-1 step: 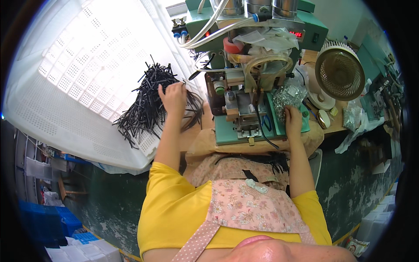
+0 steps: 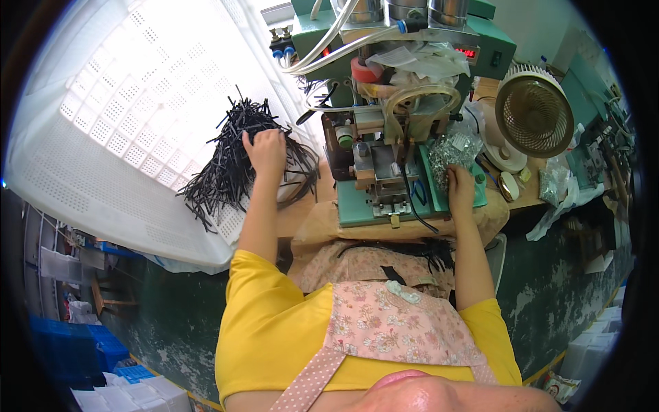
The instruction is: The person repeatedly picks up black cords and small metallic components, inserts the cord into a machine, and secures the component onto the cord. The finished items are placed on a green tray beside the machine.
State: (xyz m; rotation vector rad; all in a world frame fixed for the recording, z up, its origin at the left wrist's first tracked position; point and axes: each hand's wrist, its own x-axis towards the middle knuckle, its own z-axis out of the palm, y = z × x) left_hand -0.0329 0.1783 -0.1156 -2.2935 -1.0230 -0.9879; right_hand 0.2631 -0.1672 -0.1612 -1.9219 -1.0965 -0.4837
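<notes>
My left hand (image 2: 268,152) rests on a heap of thin black strips (image 2: 237,147), its thumb spread away from its fingers. The strips are piled on the edge of a white perforated plastic basket (image 2: 55,151). At the right, my right hand (image 2: 460,184) reaches into a green tray (image 2: 437,198) of small shiny metal pieces (image 2: 439,165). Its fingers are curled together at the pieces; what lies between the fingertips is too small to make out. Between my hands stands a green bench machine (image 2: 350,214) with a metal fixture (image 2: 391,180) at its front.
Clear hoses (image 2: 329,44) and a dark cable (image 2: 417,206) run over the machine. A clear plastic bag (image 2: 463,145) lies by the metal pieces. A round fan (image 2: 534,120) stands to the right. Brown paper (image 2: 319,223) covers the bench's front edge.
My left hand has shifted slightly to the left over the black strips. My right hand stays at the metal pieces.
</notes>
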